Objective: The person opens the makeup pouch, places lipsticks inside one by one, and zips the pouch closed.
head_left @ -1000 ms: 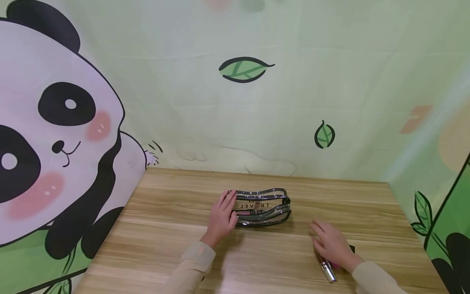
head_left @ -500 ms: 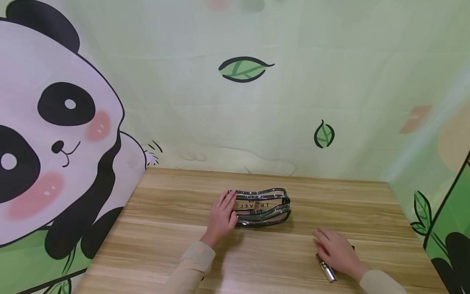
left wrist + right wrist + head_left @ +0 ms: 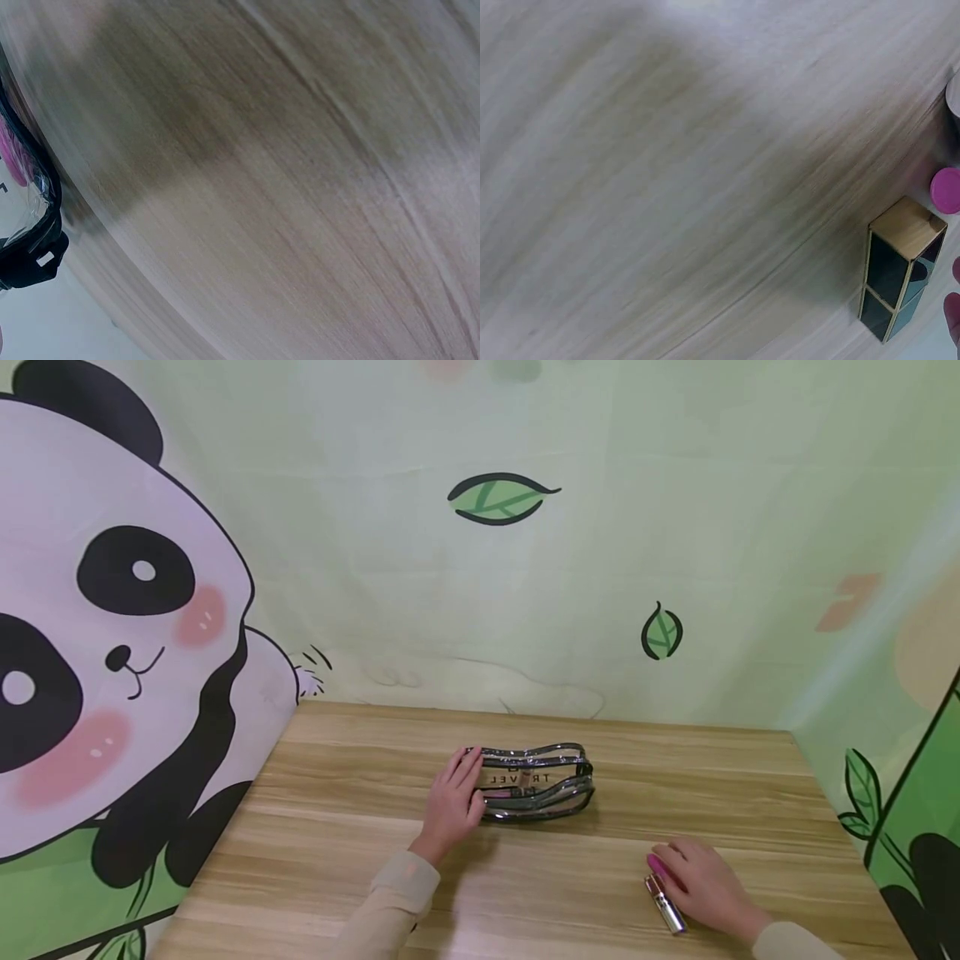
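Observation:
A clear pouch (image 3: 536, 783) with black piping and mirrored "TRAVEL" lettering lies on the table, something pink showing inside. My left hand (image 3: 448, 806) holds its left end, fingers over the top and thumb at the near side. In the left wrist view only the pouch's black-edged corner (image 3: 45, 217) shows. My right hand (image 3: 701, 885) hovers low over a pink tube (image 3: 656, 864), beside a silver lipstick tube (image 3: 665, 906). In the right wrist view a black box-shaped tube with gold edges (image 3: 892, 277) lies beside the tube's pink end, near my fingertips (image 3: 952, 311).
The wood-grain table (image 3: 360, 752) meets a green cloth backdrop (image 3: 390, 568) at its far edge. A panda is printed on the left of the cloth, leaves elsewhere.
My right hand has moved down and to the right, uncovering the pink tube's upper end and covering the dark item behind it. The left hand and pouch stay put.

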### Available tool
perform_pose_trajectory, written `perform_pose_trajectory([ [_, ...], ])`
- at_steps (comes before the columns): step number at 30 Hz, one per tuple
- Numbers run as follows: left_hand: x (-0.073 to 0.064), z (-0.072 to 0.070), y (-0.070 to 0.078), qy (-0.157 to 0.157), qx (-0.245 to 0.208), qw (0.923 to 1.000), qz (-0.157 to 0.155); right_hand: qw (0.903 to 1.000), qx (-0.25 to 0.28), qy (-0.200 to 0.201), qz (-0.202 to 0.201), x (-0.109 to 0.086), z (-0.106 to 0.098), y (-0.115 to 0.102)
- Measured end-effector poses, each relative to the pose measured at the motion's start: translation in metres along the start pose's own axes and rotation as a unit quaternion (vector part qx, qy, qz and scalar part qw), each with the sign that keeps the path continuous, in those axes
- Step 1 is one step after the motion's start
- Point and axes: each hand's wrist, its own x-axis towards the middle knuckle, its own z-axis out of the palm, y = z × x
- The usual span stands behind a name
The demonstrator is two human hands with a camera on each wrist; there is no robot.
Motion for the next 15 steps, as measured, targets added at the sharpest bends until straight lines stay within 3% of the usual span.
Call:
perform_pose_trajectory([
  [15, 0.000, 0.001, 0.000, -0.001, 0.002, 1.0000, -0.003, 0.9937, -0.025, -0.103, 0.035, -0.014, -0.007, -0.004],
])
